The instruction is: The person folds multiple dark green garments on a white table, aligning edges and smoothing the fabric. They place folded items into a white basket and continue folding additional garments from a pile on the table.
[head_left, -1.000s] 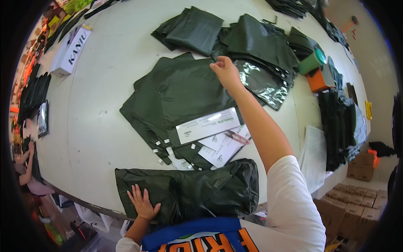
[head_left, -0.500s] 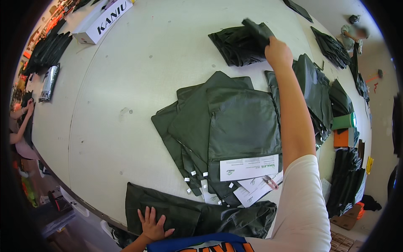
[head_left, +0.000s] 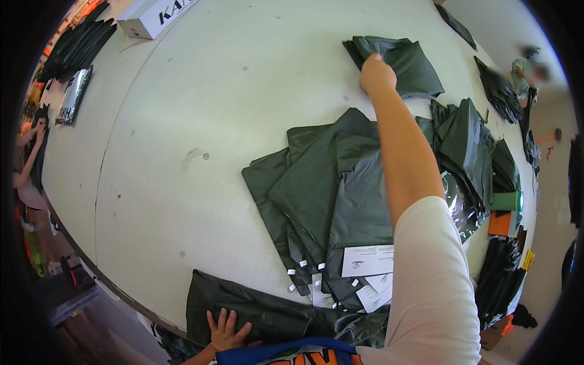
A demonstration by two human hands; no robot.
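- Pale, wide round table (head_left: 182, 121) held everything, mostly dark green plastic-wrapped garment packs.
- Folded dark green pack (head_left: 407, 61) lay at the far side, under the right hand (head_left: 377, 74), fingers curled onto its near-left edge; I'd say grip a whole edge so it slides flat.
- Left hand (head_left: 226, 328) was spread flat, pinning the crumpled dark green bag (head_left: 274, 313) at the near rim.

Bright, even overhead light; the pale table (head_left: 182, 121) is nearly washed out at top centre. Shadows are soft and short, the clearest lying beneath the outstretched right arm. Glare streaks the clear plastic bag (head_left: 459, 204) at right. Strong fisheye distortion bends the table edge, and a black vignette rings the frame. The far upper right corner is blurred; the centre is sharp.
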